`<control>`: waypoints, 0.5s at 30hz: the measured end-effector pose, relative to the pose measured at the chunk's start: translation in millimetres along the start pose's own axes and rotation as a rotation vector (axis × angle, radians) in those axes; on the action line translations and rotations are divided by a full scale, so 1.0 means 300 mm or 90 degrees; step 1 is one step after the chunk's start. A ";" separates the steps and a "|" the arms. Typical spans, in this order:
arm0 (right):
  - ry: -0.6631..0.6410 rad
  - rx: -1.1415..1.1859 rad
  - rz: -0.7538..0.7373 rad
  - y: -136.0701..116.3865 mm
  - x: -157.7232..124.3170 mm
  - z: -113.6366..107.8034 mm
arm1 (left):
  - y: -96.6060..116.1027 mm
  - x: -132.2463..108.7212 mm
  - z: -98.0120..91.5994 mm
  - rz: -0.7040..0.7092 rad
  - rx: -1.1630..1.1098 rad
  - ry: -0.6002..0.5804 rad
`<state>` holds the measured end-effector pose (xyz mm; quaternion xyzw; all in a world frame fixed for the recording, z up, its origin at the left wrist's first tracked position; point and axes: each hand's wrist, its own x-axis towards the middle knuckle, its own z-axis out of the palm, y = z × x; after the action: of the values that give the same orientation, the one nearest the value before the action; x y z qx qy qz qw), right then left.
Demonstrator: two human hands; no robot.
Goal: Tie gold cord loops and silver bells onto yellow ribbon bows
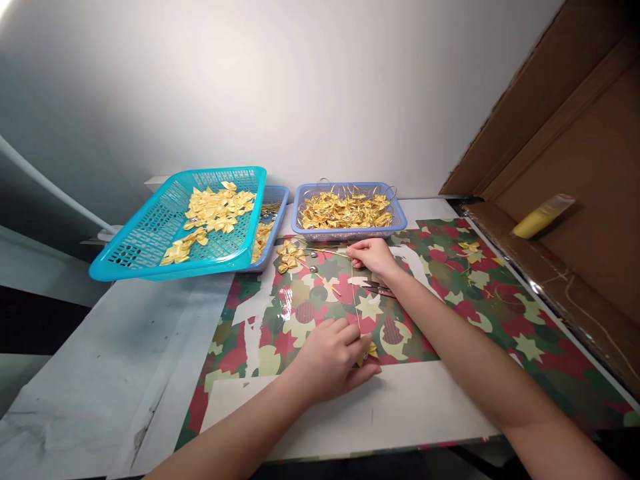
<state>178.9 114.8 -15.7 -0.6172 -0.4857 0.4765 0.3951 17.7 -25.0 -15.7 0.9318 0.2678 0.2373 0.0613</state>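
My left hand (327,357) is closed on a yellow ribbon bow (371,349) near the front of the patterned sheet; the fingers hide part of the bow. Farther back, my right hand (371,257) pinches a thin gold cord (356,300), which stretches down to the bow in my left hand. Under my right wrist lies a pair of small scissors (379,289). To the left of my right hand rest several yellow bows (289,256) with gold cords and small silver bells (313,269).
A turquoise basket (125,272) of yellow bows sits tilted over a blue basket (280,223) at left. Another blue basket (350,233) at the back holds many corded bows. Loose bows (469,247) lie at right, by a cardboard wall (575,133) and a yellowish tube (543,217).
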 end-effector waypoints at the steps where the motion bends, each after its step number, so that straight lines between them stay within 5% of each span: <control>1: 0.005 -0.018 -0.015 0.002 0.000 0.002 | -0.013 0.003 -0.011 -0.016 -0.031 0.006; 7: 0.049 -0.188 -0.164 -0.013 -0.034 0.005 | -0.149 0.015 -0.078 -0.193 0.014 0.037; 15: -0.089 -0.451 -0.278 -0.063 -0.148 0.056 | -0.259 -0.008 -0.064 -0.309 0.098 -0.035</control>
<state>154.9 76.1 7.3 -0.5633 -0.7647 0.2260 0.2165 -29.7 39.6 -18.4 0.8483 0.4990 0.1693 0.0522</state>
